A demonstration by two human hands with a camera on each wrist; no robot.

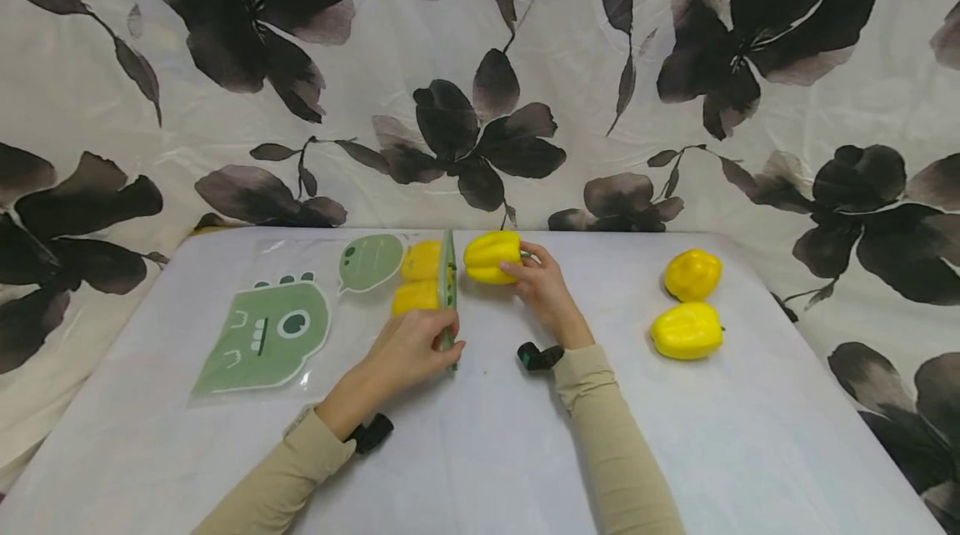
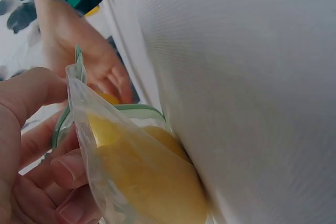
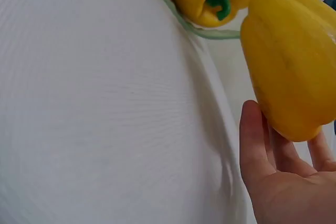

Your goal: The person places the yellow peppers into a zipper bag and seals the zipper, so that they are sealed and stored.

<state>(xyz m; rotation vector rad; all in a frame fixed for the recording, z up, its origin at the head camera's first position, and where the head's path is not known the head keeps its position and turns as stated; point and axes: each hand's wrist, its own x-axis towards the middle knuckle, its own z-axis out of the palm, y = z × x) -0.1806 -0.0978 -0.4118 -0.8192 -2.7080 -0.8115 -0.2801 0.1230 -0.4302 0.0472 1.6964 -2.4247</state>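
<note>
A clear zip bag with a green cartoon creature print lies on the table, its green-edged mouth facing right. My left hand pinches the near side of that mouth and holds it up. Inside are two yellow bell peppers, seen through the plastic; one shows its green stem in the right wrist view. Just right of the mouth, my right hand holds another yellow bell pepper by its stem end, fingers and thumb around it. In the right wrist view this pepper overlaps the bag's green rim.
Two more yellow bell peppers, a farther one and a nearer one, lie on the right of the white-covered table. A floral cloth hangs behind the table's back edge. Each wrist carries a small black camera.
</note>
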